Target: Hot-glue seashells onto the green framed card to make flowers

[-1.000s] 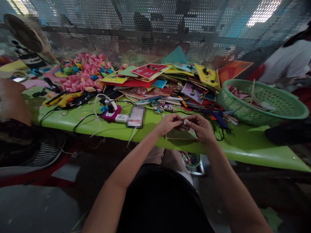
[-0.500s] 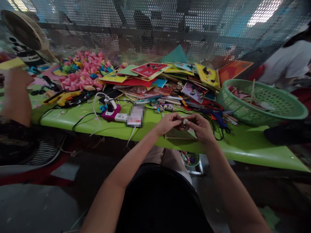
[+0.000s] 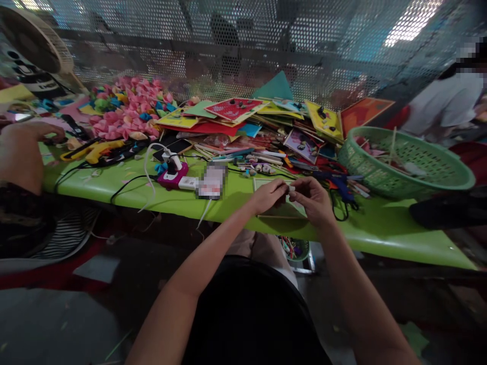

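My left hand (image 3: 269, 195) and my right hand (image 3: 312, 200) meet above the near edge of the green table (image 3: 213, 200). Both are closed in a pinch on a small white piece (image 3: 291, 188) held between the fingertips. Under them lies a flat framed card (image 3: 279, 209) on the table. Just beyond my hands lie small shell-like pieces (image 3: 261, 167) and a heap of coloured cards (image 3: 266, 121).
A green plastic basket (image 3: 405, 162) stands at the right. At left are a pile of pink paper flowers (image 3: 129, 109), a yellow glue gun (image 3: 97, 151), a power strip with cables (image 3: 175, 177), a fan (image 3: 34, 50) and another person's hand (image 3: 23, 147). A perforated metal screen closes the back.
My hands have stayed together over the card, shifting only slightly. The other person's hand at the left has come down from its raised position onto the table.
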### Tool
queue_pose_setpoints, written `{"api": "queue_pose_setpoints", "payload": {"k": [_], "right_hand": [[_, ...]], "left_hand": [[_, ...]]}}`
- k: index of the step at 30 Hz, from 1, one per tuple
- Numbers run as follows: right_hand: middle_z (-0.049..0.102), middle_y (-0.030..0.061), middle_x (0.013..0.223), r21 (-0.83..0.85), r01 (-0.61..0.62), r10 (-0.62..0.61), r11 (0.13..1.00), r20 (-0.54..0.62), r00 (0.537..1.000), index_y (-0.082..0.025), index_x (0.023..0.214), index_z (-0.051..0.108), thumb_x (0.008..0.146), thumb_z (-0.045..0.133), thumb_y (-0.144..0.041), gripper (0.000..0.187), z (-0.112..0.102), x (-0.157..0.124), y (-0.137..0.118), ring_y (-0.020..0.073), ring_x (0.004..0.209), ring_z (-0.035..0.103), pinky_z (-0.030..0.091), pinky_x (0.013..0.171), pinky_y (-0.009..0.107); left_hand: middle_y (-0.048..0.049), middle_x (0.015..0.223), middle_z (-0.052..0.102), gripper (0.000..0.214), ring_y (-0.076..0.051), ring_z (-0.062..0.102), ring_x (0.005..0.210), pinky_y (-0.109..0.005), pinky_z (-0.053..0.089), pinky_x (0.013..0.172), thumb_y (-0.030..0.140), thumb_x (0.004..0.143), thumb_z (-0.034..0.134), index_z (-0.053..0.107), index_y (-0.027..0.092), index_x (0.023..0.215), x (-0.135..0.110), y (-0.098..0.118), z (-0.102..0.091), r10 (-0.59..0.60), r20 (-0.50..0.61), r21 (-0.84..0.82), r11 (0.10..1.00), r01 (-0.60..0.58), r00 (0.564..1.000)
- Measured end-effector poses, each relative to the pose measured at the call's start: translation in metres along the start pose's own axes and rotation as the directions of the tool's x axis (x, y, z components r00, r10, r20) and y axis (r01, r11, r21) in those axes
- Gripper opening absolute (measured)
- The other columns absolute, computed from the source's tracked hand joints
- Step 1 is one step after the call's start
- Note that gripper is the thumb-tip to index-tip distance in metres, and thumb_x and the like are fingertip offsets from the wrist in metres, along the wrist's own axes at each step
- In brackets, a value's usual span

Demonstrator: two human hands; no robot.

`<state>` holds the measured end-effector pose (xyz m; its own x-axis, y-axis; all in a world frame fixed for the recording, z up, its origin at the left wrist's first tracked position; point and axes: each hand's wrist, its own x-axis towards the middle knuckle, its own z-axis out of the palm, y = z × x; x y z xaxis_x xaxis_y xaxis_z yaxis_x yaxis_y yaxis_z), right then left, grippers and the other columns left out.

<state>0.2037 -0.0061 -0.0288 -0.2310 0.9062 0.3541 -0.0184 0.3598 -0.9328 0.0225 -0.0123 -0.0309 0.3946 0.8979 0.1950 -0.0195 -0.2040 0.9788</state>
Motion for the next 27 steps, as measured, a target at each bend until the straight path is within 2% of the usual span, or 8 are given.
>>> {"api": "queue_pose_setpoints", "payload": {"k": [6,11,14,17,20,23,27], "right_hand": [[0.066,-0.0023,0.083,-0.054,0.003,-0.002,0.999,0.026,1.0,-0.027,0.099,0.069,0.078,0.085,-0.042,0.03,-0.002,-0.002,0.001,0.0133,0.069,0.061,0.053,0.064,0.027],[0.067,-0.0006,0.089,-0.124,0.017,-0.014,0.992,0.029,0.999,-0.028,0.104,0.064,0.077,0.082,-0.053,0.041,0.0,-0.001,0.0,0.016,0.071,0.062,0.054,0.063,0.03],[0.065,-0.0008,0.085,-0.205,0.036,-0.032,0.978,0.024,0.999,-0.027,0.1,0.061,0.084,0.072,-0.063,0.041,0.001,-0.002,-0.001,0.0169,0.069,0.061,0.051,0.063,0.031],[0.058,-0.0011,0.071,-0.328,0.056,-0.047,0.943,0.036,0.998,-0.025,0.082,0.059,0.096,0.052,-0.066,0.044,0.004,-0.004,-0.002,0.0163,0.063,0.054,0.044,0.061,0.031],[0.053,-0.0001,0.065,-0.441,0.084,-0.064,0.893,0.059,0.996,-0.024,0.069,0.053,0.101,0.04,-0.066,0.054,0.007,-0.008,-0.004,0.0173,0.062,0.049,0.039,0.06,0.032],[0.052,0.0003,0.063,-0.527,0.116,-0.095,0.842,0.068,0.993,-0.025,0.067,0.05,0.1,0.037,-0.069,0.056,0.009,-0.009,-0.006,0.0188,0.062,0.048,0.036,0.061,0.034],[0.05,0.0012,0.063,-0.614,0.155,-0.144,0.774,0.068,0.987,-0.027,0.067,0.047,0.098,0.034,-0.073,0.056,0.008,-0.009,-0.006,0.0207,0.061,0.045,0.034,0.061,0.036]], "left_hand": [[0.0032,0.074,0.052,0.024,-0.014,0.049,0.07,-0.028,0.037,0.066,0.036,0.104,0.044,0.046,0.023,0.084,-0.005,0.009,0.0,0.079,-0.012,0.234,0.969,-0.074,0.997],[0.001,0.081,0.054,0.02,-0.017,0.053,0.078,-0.03,0.039,0.072,0.035,0.103,0.045,0.045,0.023,0.087,-0.005,0.01,0.002,0.119,-0.065,0.284,0.954,-0.096,0.991],[0.0011,0.079,0.056,0.02,-0.018,0.055,0.077,-0.031,0.04,0.073,0.037,0.104,0.043,0.044,0.024,0.088,-0.005,0.01,0.003,0.14,-0.094,0.296,0.949,-0.107,0.986],[0.0016,0.078,0.057,0.019,-0.019,0.056,0.075,-0.031,0.041,0.074,0.037,0.104,0.042,0.045,0.024,0.091,-0.005,0.01,0.003,0.177,-0.101,0.341,0.93,-0.133,0.979],[0.0003,0.083,0.06,0.016,-0.019,0.058,0.08,-0.031,0.042,0.077,0.035,0.104,0.042,0.046,0.024,0.092,-0.006,0.01,0.004,0.208,-0.067,0.408,0.898,-0.164,0.976],[-0.002,0.09,0.063,0.016,-0.021,0.061,0.085,-0.031,0.042,0.078,0.035,0.105,0.04,0.048,0.024,0.096,-0.007,0.01,0.005,0.184,-0.013,0.476,0.866,-0.155,0.983],[-0.0037,0.088,0.063,0.018,-0.024,0.063,0.086,-0.032,0.043,0.079,0.035,0.106,0.04,0.052,0.024,0.098,-0.008,0.01,0.007,0.122,-0.009,0.593,0.8,-0.092,0.993]]}}
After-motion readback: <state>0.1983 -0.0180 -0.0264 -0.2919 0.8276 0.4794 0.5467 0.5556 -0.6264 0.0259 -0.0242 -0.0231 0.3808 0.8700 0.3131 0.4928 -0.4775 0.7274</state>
